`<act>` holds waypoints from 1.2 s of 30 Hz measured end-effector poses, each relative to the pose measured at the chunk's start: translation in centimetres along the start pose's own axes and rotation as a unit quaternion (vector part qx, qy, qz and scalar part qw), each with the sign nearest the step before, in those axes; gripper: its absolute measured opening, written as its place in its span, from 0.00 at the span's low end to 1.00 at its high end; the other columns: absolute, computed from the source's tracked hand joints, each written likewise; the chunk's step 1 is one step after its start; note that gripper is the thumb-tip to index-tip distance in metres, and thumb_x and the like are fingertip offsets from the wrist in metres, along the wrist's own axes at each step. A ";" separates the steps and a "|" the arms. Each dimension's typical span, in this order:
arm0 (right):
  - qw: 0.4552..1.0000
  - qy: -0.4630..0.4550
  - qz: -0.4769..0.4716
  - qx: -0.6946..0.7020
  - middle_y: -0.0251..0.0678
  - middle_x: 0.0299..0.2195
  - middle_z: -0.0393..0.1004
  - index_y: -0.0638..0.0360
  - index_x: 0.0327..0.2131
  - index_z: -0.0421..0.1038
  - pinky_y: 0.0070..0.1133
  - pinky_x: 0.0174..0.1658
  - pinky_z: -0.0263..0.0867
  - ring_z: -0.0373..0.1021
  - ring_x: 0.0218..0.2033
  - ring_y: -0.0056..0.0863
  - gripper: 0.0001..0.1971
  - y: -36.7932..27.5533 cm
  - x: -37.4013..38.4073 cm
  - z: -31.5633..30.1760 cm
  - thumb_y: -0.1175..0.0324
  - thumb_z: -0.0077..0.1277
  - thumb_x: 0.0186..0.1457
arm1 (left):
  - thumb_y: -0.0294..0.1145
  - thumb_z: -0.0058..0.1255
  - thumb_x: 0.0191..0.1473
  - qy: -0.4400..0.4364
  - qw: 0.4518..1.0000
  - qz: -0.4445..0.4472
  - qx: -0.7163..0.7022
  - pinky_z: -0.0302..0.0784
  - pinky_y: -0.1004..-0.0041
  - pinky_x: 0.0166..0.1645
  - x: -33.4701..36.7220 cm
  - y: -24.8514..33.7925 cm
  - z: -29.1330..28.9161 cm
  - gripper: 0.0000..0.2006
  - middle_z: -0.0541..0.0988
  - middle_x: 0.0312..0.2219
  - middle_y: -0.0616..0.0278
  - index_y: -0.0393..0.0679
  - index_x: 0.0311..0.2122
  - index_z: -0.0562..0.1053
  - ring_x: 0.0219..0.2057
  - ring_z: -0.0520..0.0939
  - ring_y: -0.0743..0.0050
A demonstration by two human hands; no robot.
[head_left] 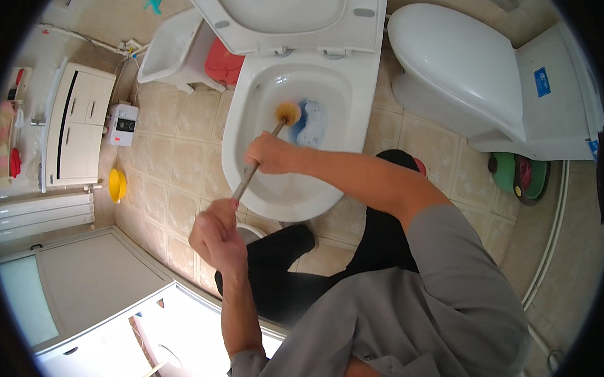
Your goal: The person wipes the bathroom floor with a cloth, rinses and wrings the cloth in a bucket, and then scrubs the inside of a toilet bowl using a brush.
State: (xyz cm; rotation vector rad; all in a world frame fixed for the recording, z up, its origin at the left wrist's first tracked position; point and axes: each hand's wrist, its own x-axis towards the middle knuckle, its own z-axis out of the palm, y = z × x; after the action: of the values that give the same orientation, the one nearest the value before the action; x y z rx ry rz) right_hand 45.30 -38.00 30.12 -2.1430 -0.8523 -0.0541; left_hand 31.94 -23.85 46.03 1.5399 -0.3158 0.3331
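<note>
Both my hands are closed around the long handle of a toilet brush (248, 180). Its round yellowish bristle head is inside the bowl of the white toilet (232, 141), beside blue water topped with white foam (311, 124). Higher on the handle, toward me, my left hand (218, 236) wraps the end. My right hand (269, 153) grips lower down, over the bowl's left part, nearer the bristles. The handle slants from my left hand up and right to the bristles. The toilet's seat and lid (289, 13) are raised.
A second white toilet (457, 63) with its lid down stands at right, with a green basin (504, 171) near it. At left are a cream cabinet (80, 126), a white scale-like box (122, 125), a yellow basin (117, 185), a white tub (170, 47) and a red bin (224, 61).
</note>
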 end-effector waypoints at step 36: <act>0.992 0.101 0.070 0.040 0.46 0.22 0.72 0.57 0.21 0.70 0.40 0.43 0.64 0.70 0.30 0.51 0.04 2.8 0.3 -0.1 0.75 0.53 0.45 | 0.39 0.36 0.72 -0.100 0.993 -0.017 -0.059 0.69 0.63 0.41 4.4 -1.1 0.5 0.24 0.59 0.15 0.65 0.46 0.19 0.55 0.22 0.61 0.71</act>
State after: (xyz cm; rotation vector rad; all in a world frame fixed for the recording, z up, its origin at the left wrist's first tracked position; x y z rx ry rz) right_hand 47.19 -39.15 28.37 -2.0752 -0.5751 -0.1598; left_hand 36.43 -24.33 46.78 1.4629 -0.4572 0.1296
